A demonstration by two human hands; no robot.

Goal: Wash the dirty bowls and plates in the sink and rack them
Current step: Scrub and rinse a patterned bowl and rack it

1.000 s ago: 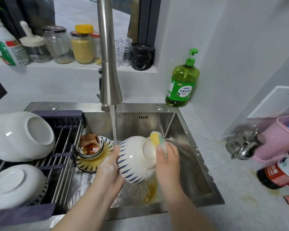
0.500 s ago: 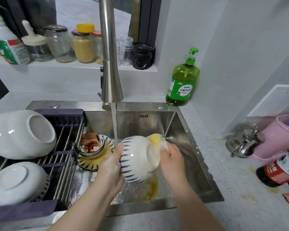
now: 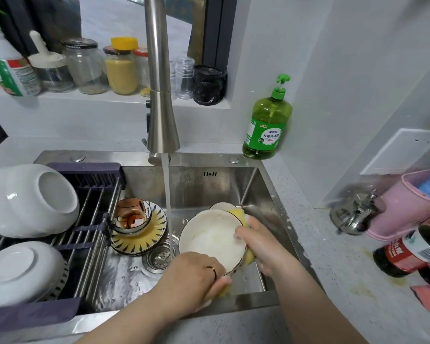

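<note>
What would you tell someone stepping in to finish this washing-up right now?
Left hand: grips the near rim of the soapy bowl, tilted over the sink.
Right hand: holds the yellow sponge at the bowl's far rim, fingers reaching inside.
Tap: running, with the stream falling just left of the bowl.
Done: large white bowl and smaller white bowl upturned on the rack.
Left: rinse and rack this bowl, then wash the orange bowl and the yellow plate under it.
</note>
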